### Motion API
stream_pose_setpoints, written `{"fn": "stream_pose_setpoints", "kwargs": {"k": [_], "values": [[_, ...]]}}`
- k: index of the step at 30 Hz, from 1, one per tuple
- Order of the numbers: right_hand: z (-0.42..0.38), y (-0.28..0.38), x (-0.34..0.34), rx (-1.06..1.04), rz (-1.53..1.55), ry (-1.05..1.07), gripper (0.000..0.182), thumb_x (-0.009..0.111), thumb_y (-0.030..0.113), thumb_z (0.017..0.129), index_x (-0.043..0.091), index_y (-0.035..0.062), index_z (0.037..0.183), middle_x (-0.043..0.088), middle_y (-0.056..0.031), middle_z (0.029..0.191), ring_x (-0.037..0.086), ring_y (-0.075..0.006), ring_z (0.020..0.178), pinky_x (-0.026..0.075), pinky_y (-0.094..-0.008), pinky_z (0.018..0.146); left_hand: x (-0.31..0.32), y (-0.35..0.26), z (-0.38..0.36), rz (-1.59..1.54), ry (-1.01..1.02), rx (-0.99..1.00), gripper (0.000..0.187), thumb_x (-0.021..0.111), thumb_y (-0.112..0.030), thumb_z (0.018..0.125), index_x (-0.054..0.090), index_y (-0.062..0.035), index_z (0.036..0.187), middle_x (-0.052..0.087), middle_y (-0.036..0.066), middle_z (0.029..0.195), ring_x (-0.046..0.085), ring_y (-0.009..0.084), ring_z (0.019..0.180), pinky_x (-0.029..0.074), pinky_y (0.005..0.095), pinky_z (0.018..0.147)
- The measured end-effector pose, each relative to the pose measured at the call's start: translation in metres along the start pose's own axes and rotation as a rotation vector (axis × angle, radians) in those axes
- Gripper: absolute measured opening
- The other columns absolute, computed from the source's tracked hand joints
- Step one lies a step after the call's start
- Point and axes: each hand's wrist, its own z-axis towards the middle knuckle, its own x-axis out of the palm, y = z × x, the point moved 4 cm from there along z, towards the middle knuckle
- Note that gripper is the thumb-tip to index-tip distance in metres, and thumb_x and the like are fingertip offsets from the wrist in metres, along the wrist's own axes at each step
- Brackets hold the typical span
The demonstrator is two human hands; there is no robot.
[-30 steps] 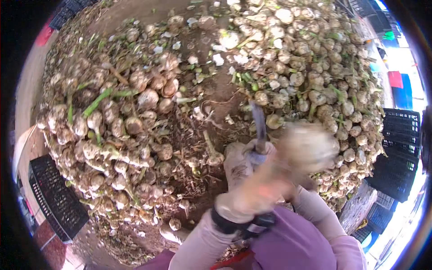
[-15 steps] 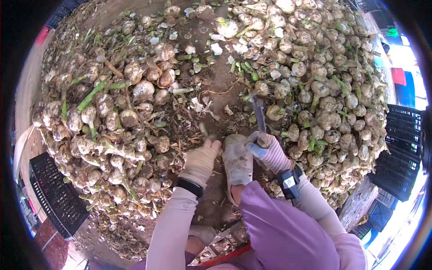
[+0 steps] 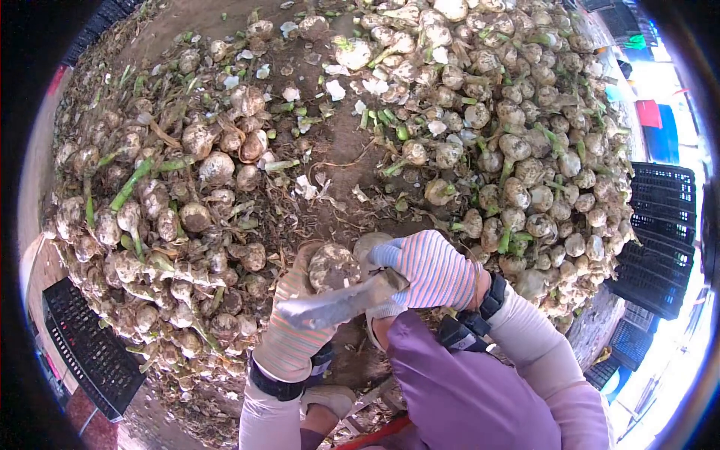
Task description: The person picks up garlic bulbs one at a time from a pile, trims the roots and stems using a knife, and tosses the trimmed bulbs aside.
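Observation:
My left hand [image 3: 292, 330], in a striped knit glove, is closed around a dirt-covered garlic bulb [image 3: 333, 268], whose round face points up. My right hand [image 3: 439, 270], in a matching glove, grips a knife [image 3: 334, 301] by its handle. The broad, dirt-smeared blade points left and lies across the near side of the bulb, overlapping my left hand in this view. My right thumb reaches toward the bulb's right side. Both hands are just above my shoe, which they partly cover.
Heaps of garlic bulbs with cut green stalks lie to the left [image 3: 191, 217] and right [image 3: 525, 150]. Skins and stem scraps litter the soil strip [image 3: 341, 161] between them. Black plastic crates stand at far left [image 3: 94, 349] and far right [image 3: 660, 240].
My left hand now has a garlic bulb in it. My right hand has moved in close beside it, and the knife has swung from pointing away to lying leftward across the bulb.

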Motion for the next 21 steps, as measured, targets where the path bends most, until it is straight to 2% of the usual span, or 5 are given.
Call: {"fn": "stream_pose_setpoints", "kwargs": {"k": [1, 8, 10, 11, 21], "values": [[0.003, 0.003, 0.0, 0.031, -0.047, 0.088, 0.024, 0.061, 0.025, 0.067, 0.05, 0.0084, 0.081, 0.052, -0.012, 0.064, 0.058, -0.0343, 0.063, 0.044, -0.0411, 0.052, 0.02, -0.024, 0.002, 0.776, -0.093, 0.204, 0.048, 0.049, -0.038, 0.086, 0.044, -0.0041, 0.121, 0.061, 0.009, 0.097, 0.061, 0.0205, 0.089, 0.055, 0.034, 0.064], [0.001, -0.003, 0.006, 0.055, -0.025, 0.123, 0.033, 0.063, 0.03, 0.065, 0.053, 0.0079, 0.087, 0.055, -0.0131, 0.07, 0.058, -0.0358, 0.066, 0.045, -0.0424, 0.055, 0.017, -0.016, -0.003, 0.75, -0.136, -0.072, 0.066, 0.076, -0.008, 0.064, 0.039, -0.0006, 0.118, 0.061, 0.004, 0.086, 0.058, 0.01, 0.071, 0.048, 0.0225, 0.065], [0.0, -0.012, 0.013, 0.016, -0.007, 0.068, 0.037, 0.063, 0.033, 0.064, 0.053, 0.0079, 0.089, 0.056, -0.0131, 0.071, 0.058, -0.0357, 0.066, 0.044, -0.0423, 0.054, 0.029, -0.005, -0.007, -0.167, -0.208, -0.327, 0.064, 0.076, -0.008, 0.063, 0.04, 0.0, 0.116, 0.06, 0.002, 0.082, 0.057, 0.0095, 0.072, 0.048, 0.0232, 0.064], [-0.003, -0.011, 0.01, -0.027, -0.006, 0.087, 0.035, 0.063, 0.033, 0.063, 0.054, 0.0088, 0.088, 0.056, -0.0131, 0.072, 0.057, -0.0351, 0.065, 0.043, -0.0419, 0.053, 0.023, -0.01, -0.005, 0.439, -0.059, -0.133, 0.06, 0.074, -0.008, 0.065, 0.041, -0.0005, 0.114, 0.06, 0.0, 0.079, 0.058, 0.0106, 0.076, 0.049, 0.0249, 0.066], [-0.038, -0.072, 0.003, 0.284, 0.211, -0.261, 0.014, 0.064, 0.014, 0.071, 0.057, 0.0081, 0.081, 0.058, -0.0127, 0.066, 0.059, -0.0342, 0.066, 0.046, -0.0372, 0.056, 0.019, -0.015, -0.015, 0.262, 0.038, -0.064, 0.044, 0.069, -0.012, 0.07, 0.047, -0.0039, 0.107, 0.06, 0.003, 0.092, 0.057, 0.0125, 0.082, 0.048, 0.0256, 0.073]]}}
